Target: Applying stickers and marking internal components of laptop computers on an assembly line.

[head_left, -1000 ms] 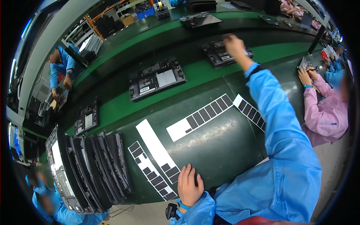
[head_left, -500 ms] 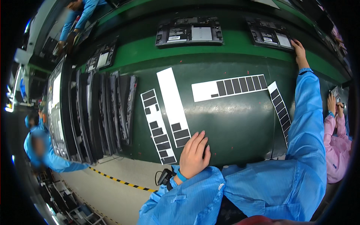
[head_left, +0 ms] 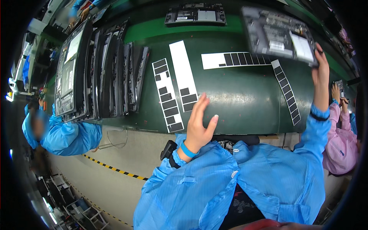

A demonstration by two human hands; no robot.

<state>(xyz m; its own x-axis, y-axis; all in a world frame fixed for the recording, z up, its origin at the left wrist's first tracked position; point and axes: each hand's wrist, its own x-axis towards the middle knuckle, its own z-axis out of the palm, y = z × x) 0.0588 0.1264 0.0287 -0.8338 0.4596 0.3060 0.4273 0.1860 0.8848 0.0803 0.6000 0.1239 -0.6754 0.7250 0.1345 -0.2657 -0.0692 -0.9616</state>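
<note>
One laptop base (head_left: 279, 35) hangs over the bench (head_left: 237, 101), near the sticker strip (head_left: 230, 60). Your right hand (head_left: 322, 71) has its fingers closed on only its right end, so it could tip and scrape the strip; your left hand (head_left: 197, 127), fingers spread, holds nothing.

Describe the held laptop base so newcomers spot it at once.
Find the green table. At its far right, the right hand holds the dark base. Unlike the stack at left or the second base lying at top centre, it is gripped.
</note>
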